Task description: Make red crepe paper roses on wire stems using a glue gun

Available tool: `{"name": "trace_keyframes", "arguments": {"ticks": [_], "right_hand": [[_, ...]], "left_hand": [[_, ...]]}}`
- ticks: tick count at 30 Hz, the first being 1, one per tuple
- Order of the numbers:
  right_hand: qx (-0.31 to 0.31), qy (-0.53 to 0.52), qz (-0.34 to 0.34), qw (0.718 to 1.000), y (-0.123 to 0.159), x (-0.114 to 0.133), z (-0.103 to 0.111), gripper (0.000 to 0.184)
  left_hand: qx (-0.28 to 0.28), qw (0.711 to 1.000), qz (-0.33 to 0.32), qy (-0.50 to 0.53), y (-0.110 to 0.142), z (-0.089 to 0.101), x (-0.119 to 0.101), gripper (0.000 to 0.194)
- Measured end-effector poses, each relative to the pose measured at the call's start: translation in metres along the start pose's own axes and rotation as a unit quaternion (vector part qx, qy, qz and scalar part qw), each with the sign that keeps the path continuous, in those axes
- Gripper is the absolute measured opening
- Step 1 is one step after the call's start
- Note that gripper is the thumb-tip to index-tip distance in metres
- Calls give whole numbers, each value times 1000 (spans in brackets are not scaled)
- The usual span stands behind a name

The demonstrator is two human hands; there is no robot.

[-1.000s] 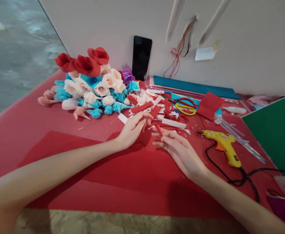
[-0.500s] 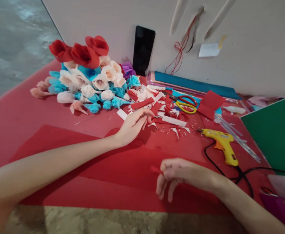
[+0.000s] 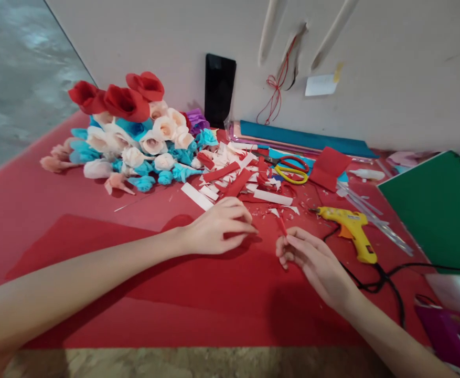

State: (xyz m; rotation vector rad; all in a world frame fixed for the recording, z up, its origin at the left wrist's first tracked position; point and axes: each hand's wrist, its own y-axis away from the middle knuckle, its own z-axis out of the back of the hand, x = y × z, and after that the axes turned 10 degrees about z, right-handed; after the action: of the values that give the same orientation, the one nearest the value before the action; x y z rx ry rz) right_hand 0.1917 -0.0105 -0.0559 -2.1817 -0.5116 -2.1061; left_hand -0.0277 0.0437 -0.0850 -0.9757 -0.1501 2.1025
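My right hand [image 3: 312, 260] pinches a small rolled red paper piece [image 3: 281, 226] that stands up from my fingertips. My left hand [image 3: 217, 228] lies just to its left with fingers curled, pinching a bit of red paper [image 3: 233, 235] against the large red paper sheet [image 3: 143, 262] on the table. The two hands are a short gap apart. Beyond them lies a litter of red and white paper scraps [image 3: 237, 176].
A pile of red, white, pink and blue paper flowers [image 3: 131, 136] sits at the back left. Scissors [image 3: 290, 169], a yellow glue gun [image 3: 350, 228] with black cord, glue sticks [image 3: 371, 215], a green board [image 3: 442, 210], a black phone [image 3: 218, 89] against the wall.
My right hand dropped toward me with the red roll, then came back up beside the left hand. My left hand moved from the scraps down onto the red sheet.
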Motion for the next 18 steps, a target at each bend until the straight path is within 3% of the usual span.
{"name": "trace_keyframes", "arguments": {"ticks": [6,18], "right_hand": [[21,-44,-38,998,-6,-21,3,25],[27,-58,-7,998,-4,-27,1,25]], "left_hand": [[75,993,-44,-79,0,-4,-4,20],[116,989,-49,-75,-3,-2,-3,12]]}}
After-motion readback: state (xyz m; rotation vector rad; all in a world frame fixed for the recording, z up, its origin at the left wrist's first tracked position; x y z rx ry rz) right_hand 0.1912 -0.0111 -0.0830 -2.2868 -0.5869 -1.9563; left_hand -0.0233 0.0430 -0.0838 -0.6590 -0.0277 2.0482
